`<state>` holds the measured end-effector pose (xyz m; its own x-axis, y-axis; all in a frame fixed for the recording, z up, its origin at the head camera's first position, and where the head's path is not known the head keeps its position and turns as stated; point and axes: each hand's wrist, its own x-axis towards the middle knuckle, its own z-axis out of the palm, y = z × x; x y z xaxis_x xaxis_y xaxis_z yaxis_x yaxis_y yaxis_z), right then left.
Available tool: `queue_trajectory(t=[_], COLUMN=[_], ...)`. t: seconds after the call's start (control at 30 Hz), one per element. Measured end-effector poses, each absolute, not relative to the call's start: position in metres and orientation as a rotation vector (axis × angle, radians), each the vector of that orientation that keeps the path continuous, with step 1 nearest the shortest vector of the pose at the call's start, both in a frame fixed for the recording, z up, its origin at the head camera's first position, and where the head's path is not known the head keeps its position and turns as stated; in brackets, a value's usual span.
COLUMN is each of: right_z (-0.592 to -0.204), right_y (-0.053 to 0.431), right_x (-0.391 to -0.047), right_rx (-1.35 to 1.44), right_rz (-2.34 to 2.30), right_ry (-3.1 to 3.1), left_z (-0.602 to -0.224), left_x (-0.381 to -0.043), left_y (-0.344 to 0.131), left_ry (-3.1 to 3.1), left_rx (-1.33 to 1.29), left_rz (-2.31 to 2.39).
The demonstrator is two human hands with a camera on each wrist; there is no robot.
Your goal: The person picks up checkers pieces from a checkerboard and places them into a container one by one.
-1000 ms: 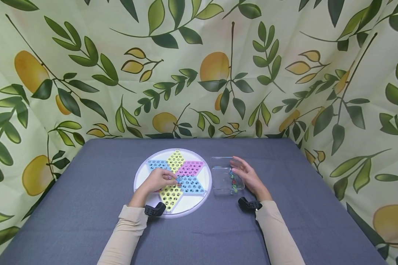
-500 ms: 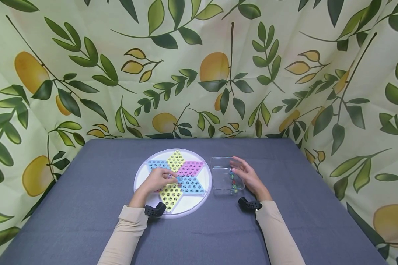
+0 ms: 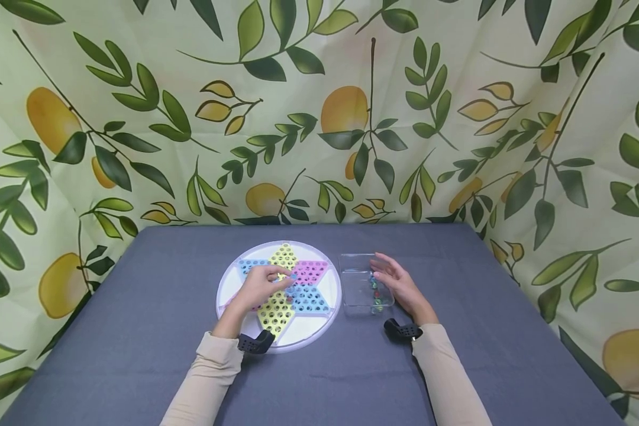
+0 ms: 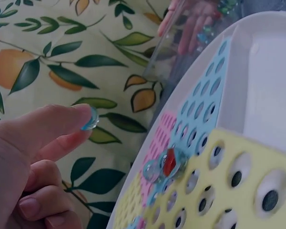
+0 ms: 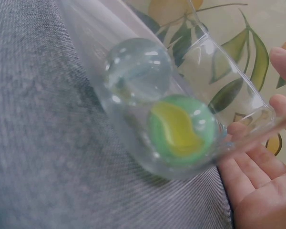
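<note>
My left hand (image 3: pixel 263 284) is above the Chinese checkers board (image 3: pixel 229 331), pinching a clear blue marble (image 4: pixel 91 119) between thumb and index finger. Below it, several marbles stand in the board's holes, among them one with a red core (image 4: pixel 169 163) and a clear one (image 4: pixel 151 171). Over at the right side of a clear plastic box (image 3: pixel 355 307), my right hand (image 3: pixel 401 286) rests with relaxed fingers, its fingertips at the wall. A green and yellow marble (image 5: pixel 181 129) and a clear marble (image 5: pixel 139 69) lie in the box among several others.
The board is round and white, with a yellow, pink and blue star of holes. It lies on a table with a grey-blue cloth (image 3: pixel 325 384), left of the box. A leaf-and-fruit patterned curtain (image 3: pixel 319 165) hangs behind the table.
My left hand has lifted and moved right and slightly away over the board, with a blue marble now showing at its fingertips. The right hand keeps its place at the box.
</note>
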<state>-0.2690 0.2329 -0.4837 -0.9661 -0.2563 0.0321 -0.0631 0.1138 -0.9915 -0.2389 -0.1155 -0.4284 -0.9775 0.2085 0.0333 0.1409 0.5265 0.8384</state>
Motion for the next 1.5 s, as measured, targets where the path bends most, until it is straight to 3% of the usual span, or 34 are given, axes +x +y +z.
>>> queue_trajectory(t=[0.5, 1.5], right_z=[-0.486, -0.482], right_y=[0.235, 0.232], right_x=[-0.271, -0.269], right_rx=[-0.316, -0.295], right_rz=[-1.952, -1.965], right_ry=[2.249, 2.238], left_z=[-0.429, -0.423], left_x=[-0.238, -0.235], left_y=[-0.088, -0.045], left_ry=[2.564, 2.629], left_rx=[0.308, 0.557], left_rz=[1.592, 1.559])
